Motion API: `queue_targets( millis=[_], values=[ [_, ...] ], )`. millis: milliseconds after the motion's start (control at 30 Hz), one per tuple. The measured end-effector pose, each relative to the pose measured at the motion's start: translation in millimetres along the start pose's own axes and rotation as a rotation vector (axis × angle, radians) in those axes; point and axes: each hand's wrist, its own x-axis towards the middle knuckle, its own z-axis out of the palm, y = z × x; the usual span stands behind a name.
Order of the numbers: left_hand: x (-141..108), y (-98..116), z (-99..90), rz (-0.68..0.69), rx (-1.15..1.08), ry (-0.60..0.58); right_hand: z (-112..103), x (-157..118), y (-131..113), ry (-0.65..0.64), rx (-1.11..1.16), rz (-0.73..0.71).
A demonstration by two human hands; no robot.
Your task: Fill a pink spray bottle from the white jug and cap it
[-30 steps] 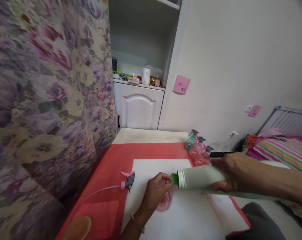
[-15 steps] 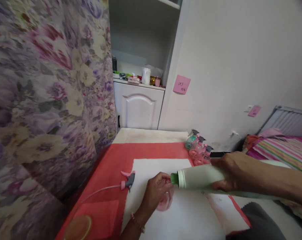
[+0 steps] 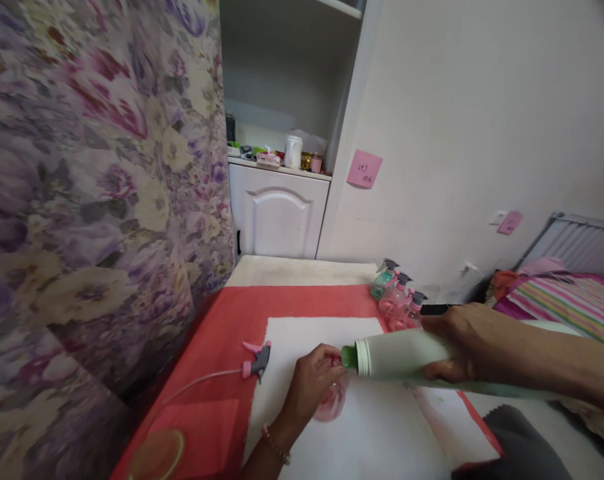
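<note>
My left hand (image 3: 309,380) is closed around the upper part of a clear pink spray bottle (image 3: 331,404) without its spray head, standing on a white sheet (image 3: 377,433). My right hand (image 3: 459,343) grips a large pale green bottle (image 3: 402,355), tilted nearly flat. Its threaded neck, with a green spout (image 3: 349,357), meets the pink bottle's mouth by my left fingertips. Whether liquid is flowing I cannot tell. A grey and pink trigger spray head (image 3: 259,361) with a long tube lies left of the sheet.
Three spray bottles (image 3: 398,297), one green and two pink, stand at the table's right back edge. A round gold-rimmed object (image 3: 157,455) lies at the front left on the red cloth (image 3: 217,400). A floral curtain (image 3: 107,200) hangs to the left; a bed (image 3: 572,300) is at right.
Both hands and both bottles hold nearly the same position. The whole view has shifted very slightly.
</note>
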Motion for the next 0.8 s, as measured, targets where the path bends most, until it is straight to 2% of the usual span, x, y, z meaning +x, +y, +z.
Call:
queue_targets(
  millis=[367, 800],
  values=[
    [-0.4, 4.7, 1.2, -0.002, 0.003, -0.001, -3.2, -0.6, -0.7, -0.014, -0.003, 0.01],
    [-0.3, -1.3, -0.3, 0.01, -0.001, -0.014, -5.0, 1.3, -2.9, -0.013, -0.004, 0.011]
  ],
)
